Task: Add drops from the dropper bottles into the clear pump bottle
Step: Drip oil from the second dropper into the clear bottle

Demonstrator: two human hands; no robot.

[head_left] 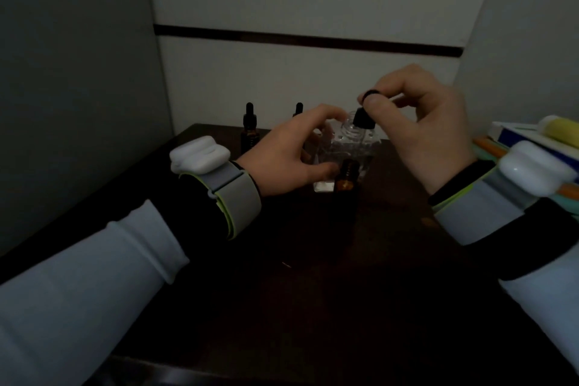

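Note:
A clear pump bottle [351,147] without its pump stands on the dark table [313,276]. My left hand [288,153] wraps around its left side and holds it. My right hand [426,122] pinches the black dropper [365,113] by its rubber bulb, with the cap just above the clear bottle's open neck. An uncapped amber dropper bottle [346,178] stands right in front of the clear bottle. Two more capped dropper bottles stand behind, one at the left [249,128], the other [298,110] partly hidden by my left hand.
White walls close in the table at the back and on both sides. A stack of books and coloured items [532,141] lies at the right edge, beside my right wrist. Both wrists carry grey bands with white devices.

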